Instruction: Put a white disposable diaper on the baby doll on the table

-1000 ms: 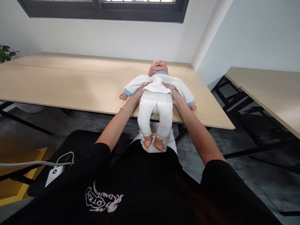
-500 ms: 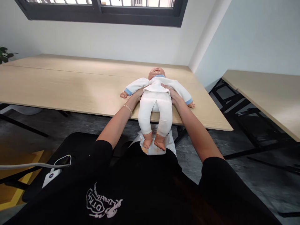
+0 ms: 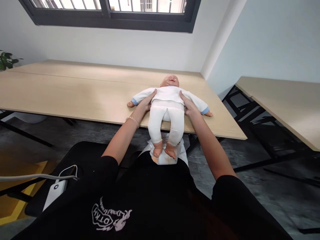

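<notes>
A baby doll (image 3: 167, 111) in a white top with blue cuffs lies on its back along the table's near edge, its legs hanging over my lap. My left hand (image 3: 149, 99) grips the doll's torso on the left side, thumb on the white top. On the opposite side my right hand (image 3: 188, 102) holds the torso with its thumb up near the chest. Parts of my fingers are hidden behind the doll. Under the doll's feet, a white diaper (image 3: 163, 158) rests on my lap.
The light wooden table (image 3: 82, 93) stretches away to the left beneath a window. A second table (image 3: 282, 96) stands to the right. On a black chair (image 3: 82, 153) at the left lies a white power bank (image 3: 55, 191) with a cable.
The doll's head has tilted so more of its face shows. Both my thumbs now lie higher on the sides of its top, and its right-side arm has shifted slightly outward.
</notes>
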Tool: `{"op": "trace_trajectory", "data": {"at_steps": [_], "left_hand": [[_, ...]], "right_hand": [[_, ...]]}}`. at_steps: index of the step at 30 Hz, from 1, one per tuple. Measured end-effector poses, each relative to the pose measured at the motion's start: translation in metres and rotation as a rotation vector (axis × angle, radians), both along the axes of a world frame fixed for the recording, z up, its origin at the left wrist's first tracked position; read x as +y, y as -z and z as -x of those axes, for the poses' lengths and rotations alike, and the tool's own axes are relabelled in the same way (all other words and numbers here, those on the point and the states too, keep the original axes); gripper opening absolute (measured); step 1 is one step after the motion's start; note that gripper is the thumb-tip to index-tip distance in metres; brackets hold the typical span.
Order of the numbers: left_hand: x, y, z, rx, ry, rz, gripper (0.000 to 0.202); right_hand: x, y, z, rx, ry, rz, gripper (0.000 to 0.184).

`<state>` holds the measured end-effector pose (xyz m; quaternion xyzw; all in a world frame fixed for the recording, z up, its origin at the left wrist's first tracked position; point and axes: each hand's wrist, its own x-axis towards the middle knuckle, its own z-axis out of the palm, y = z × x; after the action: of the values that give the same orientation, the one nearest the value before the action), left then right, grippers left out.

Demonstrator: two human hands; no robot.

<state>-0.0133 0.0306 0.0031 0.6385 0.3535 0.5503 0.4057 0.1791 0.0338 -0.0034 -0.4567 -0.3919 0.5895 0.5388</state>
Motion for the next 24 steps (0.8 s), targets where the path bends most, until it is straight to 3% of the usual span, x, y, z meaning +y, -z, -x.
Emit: {"op": "trace_trajectory", "data": {"at_steps": [3, 6, 10, 14, 19, 24], "left_hand": [[0.009, 0.011, 0.020, -0.214, 0.146, 0.454, 0.053], [0.002, 0.025, 0.039, -0.366, 0.119, 0.621, 0.032], [-0.015, 0.037, 0.050, -0.427, 0.028, 0.521, 0.020], [-0.022, 0.041, 0.051, -0.346, 0.066, 0.399, 0.028], [-0.020, 0.045, 0.051, -0.247, 0.065, 0.316, 0.030], [-0.013, 0.052, 0.048, -0.076, -0.046, 0.177, 0.020]], "right_hand": [[-0.015, 0.009, -0.011, -0.016, 0.018, -0.023, 0.034], [-0.033, 0.024, -0.027, -0.064, 0.063, -0.066, 0.025], [-0.048, 0.046, -0.045, -0.210, 0.216, -0.220, 0.023], [-0.052, 0.055, -0.050, -0.381, 0.194, -0.367, 0.035], [-0.049, 0.055, -0.041, -0.481, 0.220, -0.376, 0.035], [-0.047, 0.058, -0.027, -0.618, 0.298, -0.336, 0.028]]}}
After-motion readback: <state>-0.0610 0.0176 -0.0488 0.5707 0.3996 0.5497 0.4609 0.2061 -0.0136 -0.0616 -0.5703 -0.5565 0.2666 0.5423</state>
